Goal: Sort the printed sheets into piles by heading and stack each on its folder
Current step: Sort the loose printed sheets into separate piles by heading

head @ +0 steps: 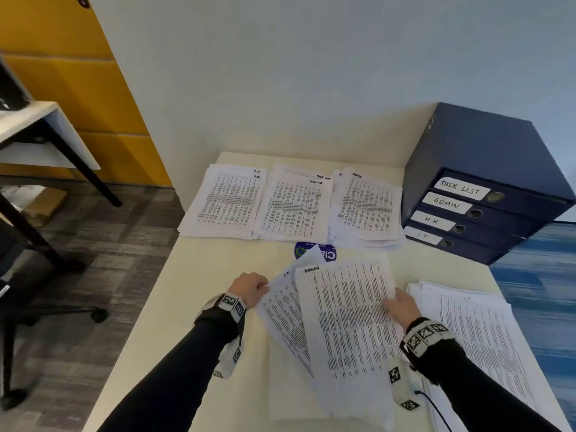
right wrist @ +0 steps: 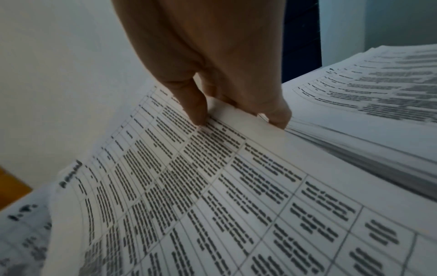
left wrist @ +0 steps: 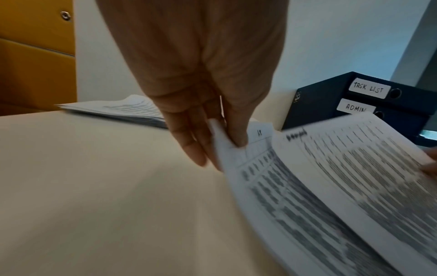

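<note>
My left hand [head: 249, 288] [left wrist: 220, 149] pinches the top left corner of a printed sheet headed I.T. [head: 286, 319] [left wrist: 257, 168]. My right hand [head: 402, 307] [right wrist: 238, 117] grips the right edge of a sheet headed Admin [head: 349, 322] [right wrist: 189, 186], which overlaps the I.T. sheet. Both sheets are lifted a little above the cream table [head: 187, 275]. At the back lie three piles: HR [head: 227, 201], Task List [head: 293, 207] and Admin [head: 367, 207]. A thick unsorted stack [head: 473, 332] [right wrist: 366, 104] lies beside my right wrist. Several blue folders [head: 483, 182] stand stacked at the back right, labelled TASK LIST, ADMIN, HR and IT.
A round blue sticker [head: 314, 252] shows on the table behind the held sheets. The table's left edge runs close to my left arm. An office chair [head: 46, 291] and another desk [head: 37, 129] stand on the floor to the left.
</note>
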`<state>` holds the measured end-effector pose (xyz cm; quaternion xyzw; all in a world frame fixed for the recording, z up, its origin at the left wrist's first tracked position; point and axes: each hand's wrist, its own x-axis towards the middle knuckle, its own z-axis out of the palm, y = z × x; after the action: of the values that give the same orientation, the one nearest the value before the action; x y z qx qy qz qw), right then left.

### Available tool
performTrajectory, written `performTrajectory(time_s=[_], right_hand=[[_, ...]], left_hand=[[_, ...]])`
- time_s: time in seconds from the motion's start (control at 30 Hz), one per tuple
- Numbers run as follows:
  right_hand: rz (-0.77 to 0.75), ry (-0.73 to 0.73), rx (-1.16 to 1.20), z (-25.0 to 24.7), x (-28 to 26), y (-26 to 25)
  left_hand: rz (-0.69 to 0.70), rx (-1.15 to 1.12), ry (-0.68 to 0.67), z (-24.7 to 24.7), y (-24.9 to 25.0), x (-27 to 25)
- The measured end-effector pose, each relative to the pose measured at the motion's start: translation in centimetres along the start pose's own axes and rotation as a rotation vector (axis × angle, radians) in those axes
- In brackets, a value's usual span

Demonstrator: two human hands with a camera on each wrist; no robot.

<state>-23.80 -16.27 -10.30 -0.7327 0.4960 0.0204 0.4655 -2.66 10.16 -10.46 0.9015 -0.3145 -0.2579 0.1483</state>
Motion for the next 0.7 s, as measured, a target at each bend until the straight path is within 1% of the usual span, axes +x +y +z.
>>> performTrajectory(time_s=[0.03,0.07,0.13,0.17,0.2,0.23,0.3,0.37,0.43,0.47,0.5,0.53,0.63,0.7], right_hand=[[-0.012,0.022,0.072,-0.2,0.4,-0.7],[-0.016,0.041,0.139,-0.4,0.8,-1.3],[-0.036,0.049,0.254,-0.6,1.9,-2.7],[-0.052,0.044,0.296,-0.5,2.2,-3.7],[-0.060,0.043,0.334,-0.5,2.6,-4.5],[-0.061,0.043,0.374,-0.5,2.9,-5.5],[-0.070,0.069,0.434,-0.3,3.8,-6.9],[-0.071,0.094,0.474,-0.1,4.6,-7.8],[-0.068,0.100,0.512,0.2,5.1,-8.0],[-0.062,0.092,0.527,0.4,5.3,-7.7],[-0.046,0.077,0.545,0.5,5.5,-7.3],[-0.019,0.061,0.564,0.6,5.5,-6.7],[0.090,-0.039,0.639,1.1,5.3,-4.2],[0.178,-0.124,0.633,1.7,4.9,-2.2]], left_hand=[[-0.013,-0.027,0.035,-0.1,0.5,0.7],[-0.023,-0.120,0.094,-0.1,1.1,1.2],[-0.056,-0.495,0.152,-0.1,2.8,2.2],[-0.072,-0.678,0.131,-0.1,3.8,2.5],[-0.079,-0.806,0.101,0.0,4.6,2.8],[-0.095,-0.878,0.062,0.0,5.1,3.2],[-0.124,-0.923,0.000,0.1,5.5,3.6],[-0.154,-0.913,-0.078,0.6,5.3,4.2],[-0.172,-0.931,-0.166,1.5,5.0,5.2],[-0.170,-0.968,-0.178,1.9,4.9,5.8],[-0.166,-1.012,-0.162,2.4,4.9,6.2],[-0.160,-1.038,-0.118,2.8,5.0,6.8],[-0.109,-1.012,0.059,3.2,5.9,7.9],[-0.097,-1.004,0.126,3.1,6.9,8.7]])
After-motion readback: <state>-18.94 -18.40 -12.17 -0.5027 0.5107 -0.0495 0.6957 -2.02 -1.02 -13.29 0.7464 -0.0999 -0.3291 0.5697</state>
